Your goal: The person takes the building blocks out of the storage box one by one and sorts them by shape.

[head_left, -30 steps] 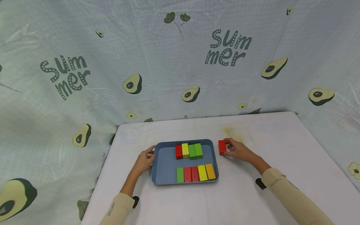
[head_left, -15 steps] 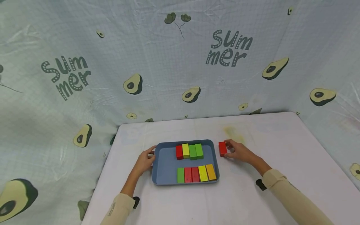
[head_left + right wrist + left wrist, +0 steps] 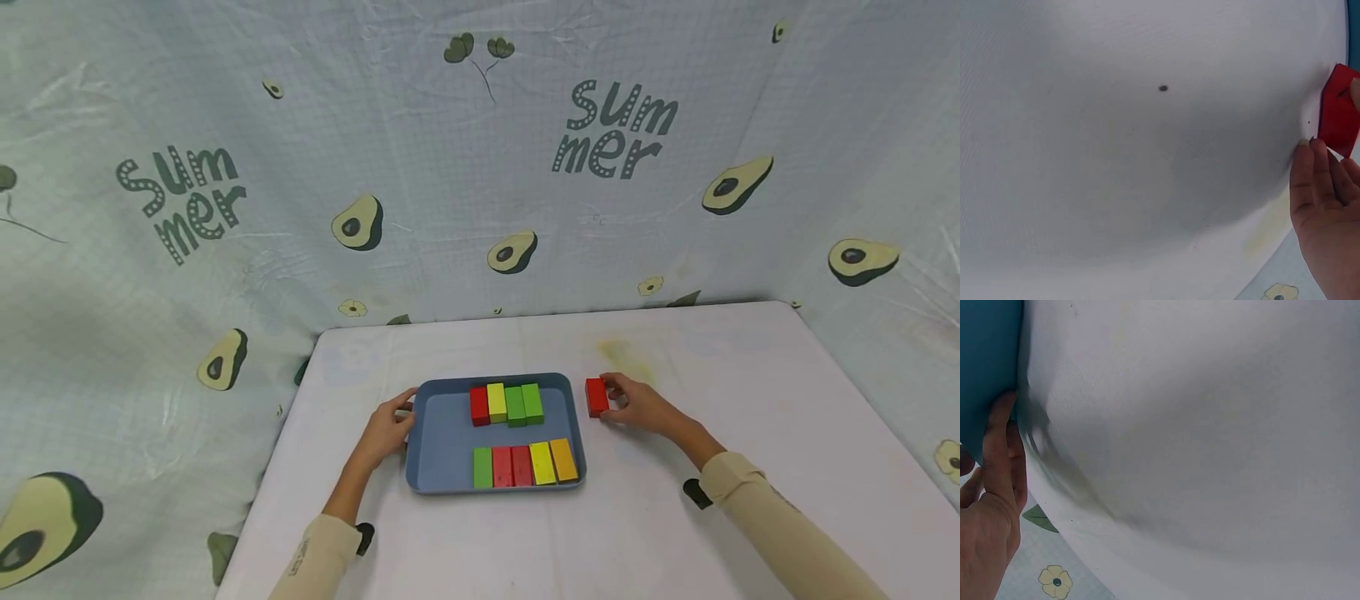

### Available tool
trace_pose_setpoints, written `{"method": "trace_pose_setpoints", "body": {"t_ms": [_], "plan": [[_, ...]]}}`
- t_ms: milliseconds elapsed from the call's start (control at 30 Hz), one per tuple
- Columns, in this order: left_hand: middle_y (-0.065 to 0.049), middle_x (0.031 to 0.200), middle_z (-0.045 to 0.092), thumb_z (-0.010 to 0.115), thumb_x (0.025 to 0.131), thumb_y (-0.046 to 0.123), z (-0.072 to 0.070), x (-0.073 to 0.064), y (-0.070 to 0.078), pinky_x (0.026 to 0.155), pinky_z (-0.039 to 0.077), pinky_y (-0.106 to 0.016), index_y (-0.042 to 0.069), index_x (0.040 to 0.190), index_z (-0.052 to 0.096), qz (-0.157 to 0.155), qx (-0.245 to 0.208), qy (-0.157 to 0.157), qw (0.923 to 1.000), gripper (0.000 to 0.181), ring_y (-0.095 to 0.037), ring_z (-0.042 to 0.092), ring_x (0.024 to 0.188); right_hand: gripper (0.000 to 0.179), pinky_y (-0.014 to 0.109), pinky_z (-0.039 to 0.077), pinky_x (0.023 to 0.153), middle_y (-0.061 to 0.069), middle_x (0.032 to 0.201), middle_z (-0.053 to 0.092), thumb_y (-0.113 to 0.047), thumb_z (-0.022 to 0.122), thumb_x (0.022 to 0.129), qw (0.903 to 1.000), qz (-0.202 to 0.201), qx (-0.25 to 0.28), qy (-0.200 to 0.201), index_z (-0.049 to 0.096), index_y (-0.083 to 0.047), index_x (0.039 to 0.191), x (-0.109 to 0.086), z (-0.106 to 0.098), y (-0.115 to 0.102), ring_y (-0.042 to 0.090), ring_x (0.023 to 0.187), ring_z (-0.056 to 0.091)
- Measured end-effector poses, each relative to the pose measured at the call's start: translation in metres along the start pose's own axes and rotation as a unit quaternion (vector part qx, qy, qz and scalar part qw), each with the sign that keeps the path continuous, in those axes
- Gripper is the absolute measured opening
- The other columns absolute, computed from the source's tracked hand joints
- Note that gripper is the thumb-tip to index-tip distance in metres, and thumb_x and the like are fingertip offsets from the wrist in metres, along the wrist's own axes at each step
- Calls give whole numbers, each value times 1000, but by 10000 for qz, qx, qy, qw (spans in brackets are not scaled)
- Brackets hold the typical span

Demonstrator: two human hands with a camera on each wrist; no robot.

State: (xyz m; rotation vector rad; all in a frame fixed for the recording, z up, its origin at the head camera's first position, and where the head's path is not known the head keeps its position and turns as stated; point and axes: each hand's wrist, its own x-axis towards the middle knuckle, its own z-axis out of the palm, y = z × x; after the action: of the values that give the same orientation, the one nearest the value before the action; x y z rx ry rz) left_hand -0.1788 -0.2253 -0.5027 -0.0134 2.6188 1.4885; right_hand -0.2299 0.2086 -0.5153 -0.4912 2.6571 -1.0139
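At the right of the tray in the head view, my right hand [image 3: 637, 406] pinches a red block [image 3: 596, 397] between thumb and fingers. The right wrist view shows the same red block [image 3: 1339, 112] with my thumb [image 3: 1355, 94] on its face. My left hand [image 3: 385, 431] rests its fingers against the left side of the blue-grey tray [image 3: 442, 454]. In the left wrist view those fingers [image 3: 999, 447] lie fairly straight along the tray's side [image 3: 991, 350]. Part of the left hand is out of that frame.
Inside the tray, a back row has a red block [image 3: 478, 406], a yellow block [image 3: 497, 402] and two green blocks [image 3: 524, 405]. Several green, red, yellow and orange blocks [image 3: 564, 459] line the front. A white cloth [image 3: 510, 542] covers the table; a printed curtain [image 3: 420, 150] hangs behind.
My right hand and the red block have shifted very slightly towards me. The left hand stays at the tray, and the blocks in the tray keep their places.
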Motion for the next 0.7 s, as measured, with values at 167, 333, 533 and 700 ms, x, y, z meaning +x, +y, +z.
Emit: {"method": "trace_pose_setpoints", "body": {"t_ms": [167, 333, 533, 700], "plan": [[-23, 118, 54, 50, 92, -1, 0, 0, -1, 56, 52, -36, 5, 142, 41, -6, 20, 28, 10000, 52, -30, 60, 92, 79, 44, 49, 85, 22, 130, 48, -18, 78, 77, 9997, 157, -40, 179, 36, 3, 140, 0, -2, -7, 35, 110, 49], [-23, 118, 54, 50, 91, -1, 1, 1, -1, 57, 52, -36, 4, 142, 42, -5, 38, 46, 10000, 52, -30, 60, 93, 78, 50, 46, 87, 22, 137, 43, -22, 77, 79, 9983, 164, -22, 567, 35, 0, 142, 2, -7, -10, 38, 118, 44], [-22, 117, 55, 50, 91, -1, 1, 2, -2, 58, 52, -36, 4, 142, 42, -17, 70, 89, 9999, 52, -30, 60, 92, 69, 47, 50, 81, 21, 134, 46, -22, 74, 82, 9973, 6, 58, 736, 40, -4, 140, 5, -11, -17, 37, 112, 48], [-22, 117, 55, 51, 91, -1, 1, 3, -2, 57, 52, -35, 5, 142, 43, -56, 36, 88, 9999, 52, -29, 60, 91, 66, 41, 52, 77, 19, 133, 47, -22, 73, 83, 9975, -125, 28, 691, 42, -6, 139, 9, -9, -24, 34, 109, 51]]}}
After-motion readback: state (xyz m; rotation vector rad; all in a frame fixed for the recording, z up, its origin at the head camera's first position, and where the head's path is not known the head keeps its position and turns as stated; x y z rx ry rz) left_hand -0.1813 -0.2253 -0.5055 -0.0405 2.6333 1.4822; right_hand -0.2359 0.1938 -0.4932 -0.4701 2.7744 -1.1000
